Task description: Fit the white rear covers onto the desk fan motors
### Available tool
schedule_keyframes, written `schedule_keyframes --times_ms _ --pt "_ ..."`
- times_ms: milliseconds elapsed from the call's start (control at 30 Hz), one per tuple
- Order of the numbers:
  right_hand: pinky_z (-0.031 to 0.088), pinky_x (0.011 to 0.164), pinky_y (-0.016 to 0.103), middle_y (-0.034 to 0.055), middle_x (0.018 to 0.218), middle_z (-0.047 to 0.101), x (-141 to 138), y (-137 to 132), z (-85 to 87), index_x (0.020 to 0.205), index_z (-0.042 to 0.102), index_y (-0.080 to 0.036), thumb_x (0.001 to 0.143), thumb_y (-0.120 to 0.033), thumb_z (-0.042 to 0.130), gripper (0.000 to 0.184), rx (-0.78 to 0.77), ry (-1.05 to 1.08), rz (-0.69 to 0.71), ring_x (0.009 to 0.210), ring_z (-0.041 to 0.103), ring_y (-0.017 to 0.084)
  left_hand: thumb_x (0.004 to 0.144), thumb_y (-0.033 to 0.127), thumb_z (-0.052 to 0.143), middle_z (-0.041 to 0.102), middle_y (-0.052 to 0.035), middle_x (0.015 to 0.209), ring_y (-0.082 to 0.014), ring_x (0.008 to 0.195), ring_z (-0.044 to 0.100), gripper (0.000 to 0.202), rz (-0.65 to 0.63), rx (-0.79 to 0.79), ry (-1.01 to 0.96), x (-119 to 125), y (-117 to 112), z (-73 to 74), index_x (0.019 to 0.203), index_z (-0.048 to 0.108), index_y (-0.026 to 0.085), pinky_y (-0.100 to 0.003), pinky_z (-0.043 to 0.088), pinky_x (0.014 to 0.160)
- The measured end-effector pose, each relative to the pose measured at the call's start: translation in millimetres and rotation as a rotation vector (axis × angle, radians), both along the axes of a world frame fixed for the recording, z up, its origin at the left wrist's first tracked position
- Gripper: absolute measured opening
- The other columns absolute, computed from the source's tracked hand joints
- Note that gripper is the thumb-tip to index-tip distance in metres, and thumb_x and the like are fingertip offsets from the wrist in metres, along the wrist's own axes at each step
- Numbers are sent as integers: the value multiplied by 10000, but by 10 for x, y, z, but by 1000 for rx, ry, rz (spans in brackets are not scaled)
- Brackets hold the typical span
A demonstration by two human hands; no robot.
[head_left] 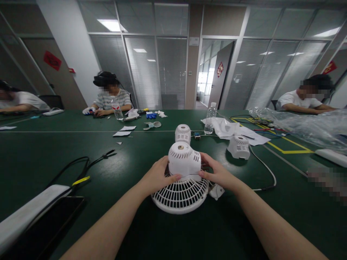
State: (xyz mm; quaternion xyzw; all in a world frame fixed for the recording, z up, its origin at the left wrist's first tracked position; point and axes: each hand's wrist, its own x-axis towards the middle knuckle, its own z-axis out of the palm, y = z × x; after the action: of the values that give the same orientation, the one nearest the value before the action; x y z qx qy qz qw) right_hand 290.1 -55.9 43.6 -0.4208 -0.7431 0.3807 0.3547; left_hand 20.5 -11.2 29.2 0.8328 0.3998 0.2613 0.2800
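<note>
A white fan grille (180, 198) lies on the green table in front of me. On top of it sits a white vented motor housing (183, 160). My left hand (158, 175) is closed around the housing's left side, its thumb along the lower edge. From the right side my right hand (214, 171) grips the same housing, with the thumb at its lower front. Just behind stands a second white vented housing (183, 133). A small white part (216, 191) lies beside the grille, partly under my right hand.
A third vented housing (239, 147) with a white cable stands to the right. Behind it are a clear bottle (210, 118) and white plastic bags (227, 128). A white power strip (35, 213) and a dark phone (51, 227) lie at left. Other people sit across the table.
</note>
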Motion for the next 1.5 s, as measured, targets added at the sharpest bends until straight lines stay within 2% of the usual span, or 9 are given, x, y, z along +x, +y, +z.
schedule_keyframes --times_ms 100,300,467,667,833,1133,1500 --pt "427 1050 504 120 1381 536 3 16 -9 1387 390 -238 845 -394 676 632 -11 -18 -15 1246 532 278 747 536 684 538 -132 1368 -359 1241 518 723 9 -8 -7 7 0 -2 1362 443 243 -569 413 1026" --pt "456 1022 512 119 1318 578 47 68 -53 1351 413 -227 811 -360 719 634 -31 -22 -14 1175 585 270 708 456 735 529 -98 1397 -322 1235 537 807 -36 -25 -128 29 -26 35 1406 375 271 -512 445 1024" --pt "451 1036 513 111 1312 571 61 53 -26 1345 422 -233 790 -346 741 650 -46 -33 4 1188 574 268 691 460 744 578 -122 1329 -362 1201 550 734 19 -27 -66 35 -29 46 1337 476 235 -580 430 1003" --pt "472 1018 510 106 1302 563 47 24 34 1341 424 -241 722 -324 805 732 -42 -65 0 1188 568 277 658 416 747 605 -114 1294 -391 1193 549 734 51 -51 -30 30 -30 53 1329 493 262 -607 433 979" --pt "454 1038 523 90 1302 562 43 17 56 1304 451 -254 723 -282 798 677 -55 -79 -16 1193 566 269 663 436 745 595 -106 1292 -380 1191 545 741 42 -37 -20 18 -39 78 1337 481 275 -581 445 965" --pt "466 1018 506 90 1275 576 17 -3 85 1257 477 -235 745 -318 780 601 -98 -57 -20 1181 567 267 689 490 738 567 -100 1308 -346 1173 548 710 8 -6 -9 18 -40 92 1319 500 265 -544 448 968" --pt "486 992 516 89 1259 594 19 5 54 1246 490 -244 755 -368 768 578 -46 -74 -32 1163 581 274 688 497 725 582 -110 1298 -356 1170 559 725 14 -10 -2 4 -29 81 1330 479 267 -553 450 970"
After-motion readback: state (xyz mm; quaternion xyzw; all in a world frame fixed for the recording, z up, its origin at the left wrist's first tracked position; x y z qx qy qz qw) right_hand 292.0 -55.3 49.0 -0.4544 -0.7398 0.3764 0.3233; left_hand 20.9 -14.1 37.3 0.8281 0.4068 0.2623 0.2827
